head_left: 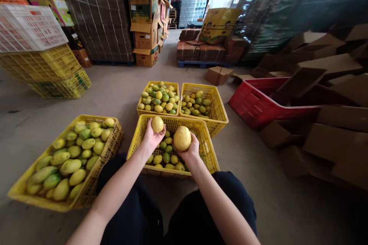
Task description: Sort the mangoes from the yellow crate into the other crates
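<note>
My left hand (153, 134) is closed around a small, round yellow lemon (157, 124). A larger yellow lemon (182, 138) rests in the grip of my right hand (191, 149). Both hands are raised over a yellow plastic crate (205, 134) between my knees, with green and yellow lemons (166, 157) at its bottom, partly hidden by my hands. Behind it stand two more yellow crates: the left one is heaped with lemons (159, 95), and the right one holds a lower layer of lemons (198, 103).
To my left, a yellow crate (17, 195) is filled with larger, longer lemons (70, 166). Stacked white and yellow crates (51, 61) stand further left. On the right are a red crate (250, 103) and a pile of cardboard boxes (330, 141). A loaded blue pallet (195, 63) sits ahead.
</note>
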The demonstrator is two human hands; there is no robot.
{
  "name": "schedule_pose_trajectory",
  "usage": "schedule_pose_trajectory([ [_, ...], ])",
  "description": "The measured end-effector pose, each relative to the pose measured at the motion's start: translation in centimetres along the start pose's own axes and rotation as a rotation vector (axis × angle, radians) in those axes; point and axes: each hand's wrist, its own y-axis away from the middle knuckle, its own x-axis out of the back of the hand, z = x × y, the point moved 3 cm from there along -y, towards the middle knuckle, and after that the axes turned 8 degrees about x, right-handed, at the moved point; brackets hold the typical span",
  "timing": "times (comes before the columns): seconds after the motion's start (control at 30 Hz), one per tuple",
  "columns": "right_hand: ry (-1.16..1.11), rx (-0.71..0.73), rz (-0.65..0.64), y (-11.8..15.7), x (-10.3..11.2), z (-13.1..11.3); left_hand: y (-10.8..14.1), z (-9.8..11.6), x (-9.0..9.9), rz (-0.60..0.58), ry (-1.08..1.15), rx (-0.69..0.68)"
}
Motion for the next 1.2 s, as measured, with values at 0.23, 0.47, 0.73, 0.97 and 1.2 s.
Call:
schedule_pose_trajectory([
  [0.23,0.02,-0.047,0.05,-0.5,0.3,0.4,0.1,-0.3,0.2,0.017,-0.034,0.041],
  [0.47,-0.018,0.008,-0.025,-0.2,0.0,0.0,1.1,-0.2,-0.3,0.034,-0.035,0.036],
  [0.73,-0.002,-0.038,0.0,-0.9,0.1,0.2,0.5,-0.8,0.2,-0.057,-0.133,0.126],
  [0.97,-0.021,0.014,-0.036,-0.5,-0.1,-0.4,0.0,-0.7,0.4,0.053,-0.18,0.024],
  [1.2,-0.037,0.049,-0.037,-0.6,-0.1,-0.7,0.1,-0.7,0.4,0.039,-0.125,0.067],
])
